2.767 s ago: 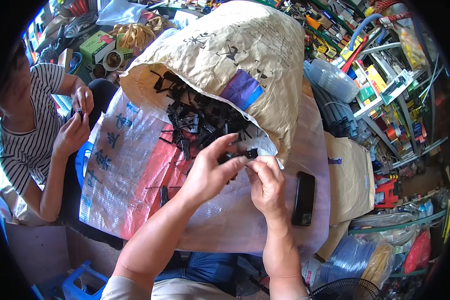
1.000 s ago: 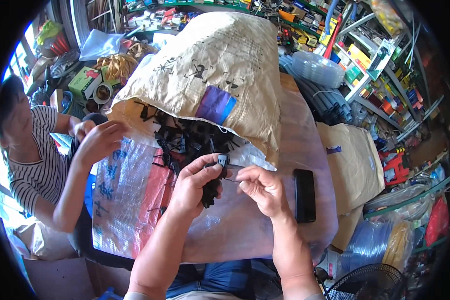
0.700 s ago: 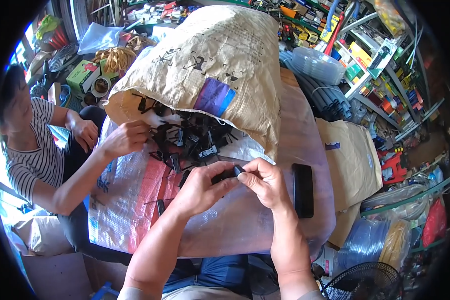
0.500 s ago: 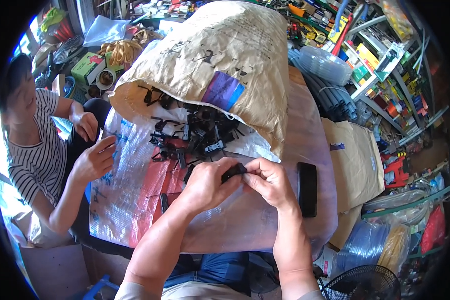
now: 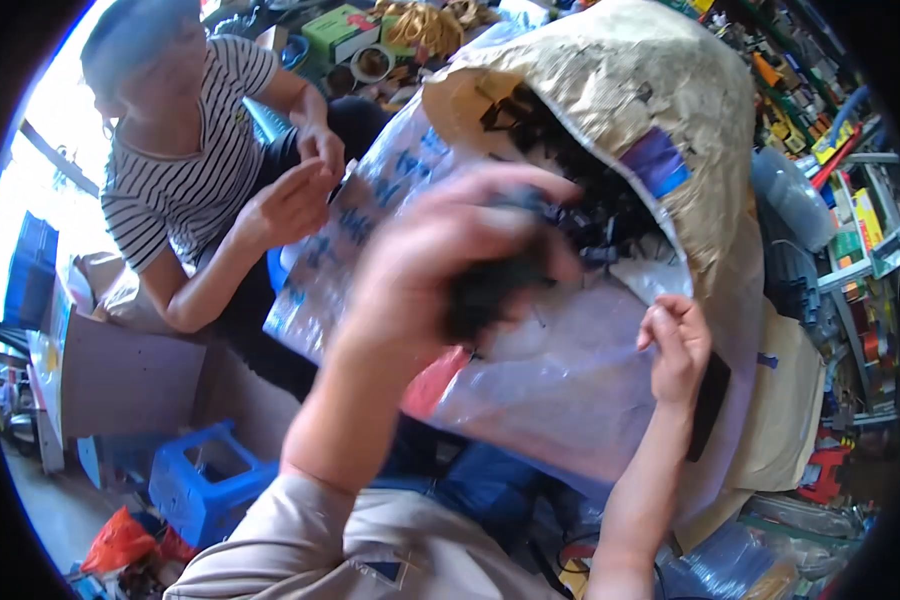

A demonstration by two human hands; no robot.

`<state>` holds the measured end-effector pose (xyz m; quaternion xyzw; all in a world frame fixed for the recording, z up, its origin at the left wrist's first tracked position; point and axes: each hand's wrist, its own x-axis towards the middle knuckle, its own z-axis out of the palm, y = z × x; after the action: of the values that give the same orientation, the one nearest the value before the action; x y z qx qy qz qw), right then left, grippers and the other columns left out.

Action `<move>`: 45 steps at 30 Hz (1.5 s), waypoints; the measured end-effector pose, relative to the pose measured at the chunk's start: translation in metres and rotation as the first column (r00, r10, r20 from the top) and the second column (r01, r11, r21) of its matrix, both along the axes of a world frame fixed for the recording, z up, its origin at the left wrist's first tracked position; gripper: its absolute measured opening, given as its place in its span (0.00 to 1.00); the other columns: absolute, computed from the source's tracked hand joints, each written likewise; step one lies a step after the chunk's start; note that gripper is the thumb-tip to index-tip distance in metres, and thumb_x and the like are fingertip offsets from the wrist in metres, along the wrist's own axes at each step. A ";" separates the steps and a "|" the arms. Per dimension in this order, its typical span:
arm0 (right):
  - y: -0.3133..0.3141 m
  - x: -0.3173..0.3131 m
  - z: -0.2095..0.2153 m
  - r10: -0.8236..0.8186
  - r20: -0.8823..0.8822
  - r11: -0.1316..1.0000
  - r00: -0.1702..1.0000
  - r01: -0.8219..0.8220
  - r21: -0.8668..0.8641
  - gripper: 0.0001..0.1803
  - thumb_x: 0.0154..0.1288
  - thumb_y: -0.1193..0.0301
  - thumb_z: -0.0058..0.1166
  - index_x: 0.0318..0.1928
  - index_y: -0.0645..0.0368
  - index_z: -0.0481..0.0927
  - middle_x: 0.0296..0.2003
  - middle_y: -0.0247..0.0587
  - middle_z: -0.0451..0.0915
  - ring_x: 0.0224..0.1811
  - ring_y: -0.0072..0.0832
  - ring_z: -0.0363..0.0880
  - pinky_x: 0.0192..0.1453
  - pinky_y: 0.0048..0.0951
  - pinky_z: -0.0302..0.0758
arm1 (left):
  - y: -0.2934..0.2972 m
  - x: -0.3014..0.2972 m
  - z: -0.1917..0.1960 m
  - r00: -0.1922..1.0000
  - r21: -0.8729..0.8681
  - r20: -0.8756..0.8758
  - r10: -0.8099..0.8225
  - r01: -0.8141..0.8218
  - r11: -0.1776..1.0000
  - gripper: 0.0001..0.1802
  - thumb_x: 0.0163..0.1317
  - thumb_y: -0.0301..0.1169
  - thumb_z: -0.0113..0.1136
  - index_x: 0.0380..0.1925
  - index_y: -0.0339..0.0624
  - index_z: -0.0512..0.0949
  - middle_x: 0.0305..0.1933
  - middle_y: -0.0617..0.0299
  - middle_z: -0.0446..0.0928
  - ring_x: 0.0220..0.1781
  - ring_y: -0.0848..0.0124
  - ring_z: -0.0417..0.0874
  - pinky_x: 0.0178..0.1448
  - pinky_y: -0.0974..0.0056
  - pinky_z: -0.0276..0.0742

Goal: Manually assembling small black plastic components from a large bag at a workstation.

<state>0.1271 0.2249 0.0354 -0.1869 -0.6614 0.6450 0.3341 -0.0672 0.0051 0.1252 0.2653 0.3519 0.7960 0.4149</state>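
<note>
My left hand (image 5: pixel 420 245), smeared by motion, is closed round a clump of black plastic parts (image 5: pixel 490 290) above the table. At the lower lip of the large paper sack (image 5: pixel 660 80), my right hand (image 5: pixel 678 345) has its fingers curled and pinches the edge. The sack lies on its side, its mouth toward me. Inside the mouth and just before it is a heap of similar black parts (image 5: pixel 602 225), partly hidden by my left hand. What kind of parts they are is too blurred to tell.
Clear plastic sheeting (image 5: pixel 560 400) covers the table. A black phone-like slab (image 5: pixel 709 405) lies right of my right forearm. On the left sits a person in a striped shirt (image 5: pixel 185 150), hands together at the table's edge. A blue stool (image 5: pixel 205 480) stands lower left; crowded shelves (image 5: pixel 860 230) line the right.
My hands were together on a black part before the heap; now they are apart. The left lifts a clump of parts, the right is at the sack's lip. The view has swung left.
</note>
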 end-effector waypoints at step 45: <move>-0.022 -0.012 0.001 0.014 -0.167 0.997 0.986 -0.027 -0.072 0.09 0.69 0.73 0.54 0.47 0.63 0.77 0.34 0.35 0.80 0.34 0.20 0.80 0.41 0.23 0.78 | 0.094 0.070 -0.083 0.881 -0.149 -0.440 0.174 -0.262 0.953 0.14 0.64 0.22 0.60 0.48 0.38 0.71 0.35 0.67 0.77 0.38 0.82 0.74 0.44 0.75 0.70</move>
<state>0.1153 0.2024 0.0360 -0.1381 -0.6087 0.6859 0.3742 0.0025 0.0991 0.0418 0.3453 0.5406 0.7212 0.2614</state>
